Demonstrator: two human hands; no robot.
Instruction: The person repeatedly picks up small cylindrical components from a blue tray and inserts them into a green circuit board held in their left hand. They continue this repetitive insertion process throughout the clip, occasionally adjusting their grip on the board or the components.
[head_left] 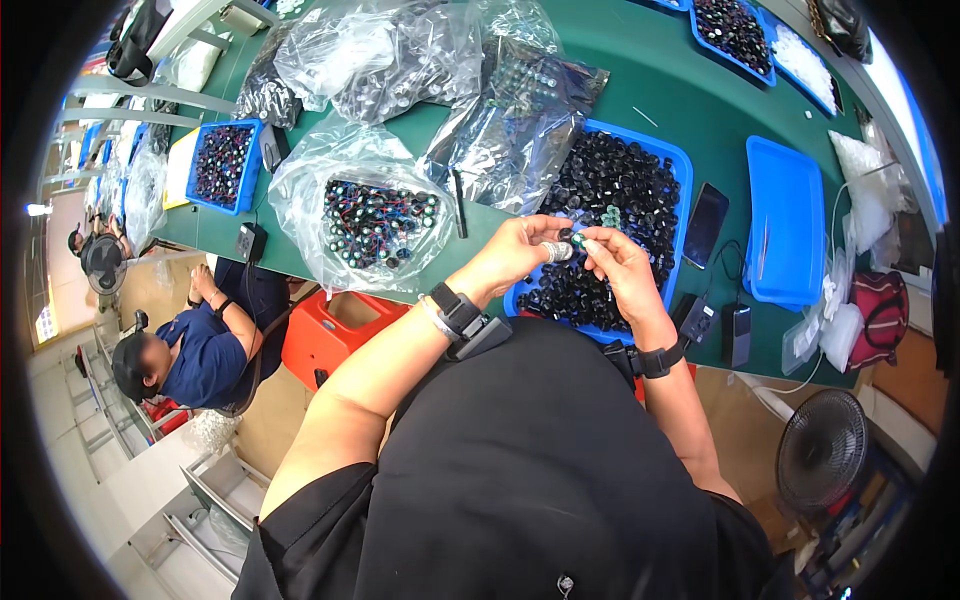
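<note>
My left hand, with whitish wrapping round a finger, pinches a small black round part. My right hand meets it, thumb and fingertips closed on a small green piece. Both hands are above a blue tray heaped with small black caps. A little cluster of translucent green pieces lies on the caps just beyond my right fingers. To the left, an opened clear plastic bag holds many small round parts with red and dark wires.
A black phone and an empty-looking blue tray lie to the right. Filled plastic bags cover the far side of the green table. A black pen-like stick lies left. A seated person and red stool are at left.
</note>
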